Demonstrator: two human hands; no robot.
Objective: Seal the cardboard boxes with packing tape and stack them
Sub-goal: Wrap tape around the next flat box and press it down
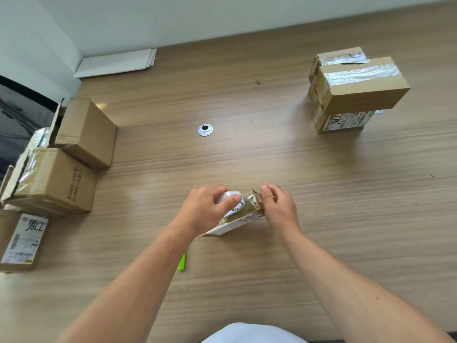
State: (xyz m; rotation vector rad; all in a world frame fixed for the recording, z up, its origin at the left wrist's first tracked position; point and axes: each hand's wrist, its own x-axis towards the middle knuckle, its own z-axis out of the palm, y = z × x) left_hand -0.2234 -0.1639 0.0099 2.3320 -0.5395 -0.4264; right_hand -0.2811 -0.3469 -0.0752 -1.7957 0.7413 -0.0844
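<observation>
Head view, worktop inventory.

1. Wooden table [272,154], with a round cable grommet [205,130] set into it near the centre.
2. Left hand [206,210]: fingers and thumb curled round the tape roll [232,200] and gripping it, just above the near-centre of the table.
3. Right hand [280,206]: thumb and fingers pinch the tape end [257,194], which is pulled out from the roll. The strip is glossy and stretched between the two hands.
4. Small flat box [233,226]: directly beneath roll and strip, tilted, with a white label on its near face. The hands hide most of it, so I cannot tell whether the strip touches it.
5. Green tool [182,262]: lies on the table beside the left forearm, partly covered by it. Its type cannot be told.
6. Sealed stack [358,90], far right: taped boxes piled together, the upper one overhanging a labelled lower one. It stands well apart from the hands.
7. Left group at the table edge: open box [84,132] with raised flaps; printed box [57,181] just beside it, with old tape on its top; labelled box [22,241] nearest.
8. White flat sheets [116,63], far left corner against the wall.
9. Black mesh chair [19,115], behind the left group.
10. Small brown scrap [258,82], alone on the far table.
</observation>
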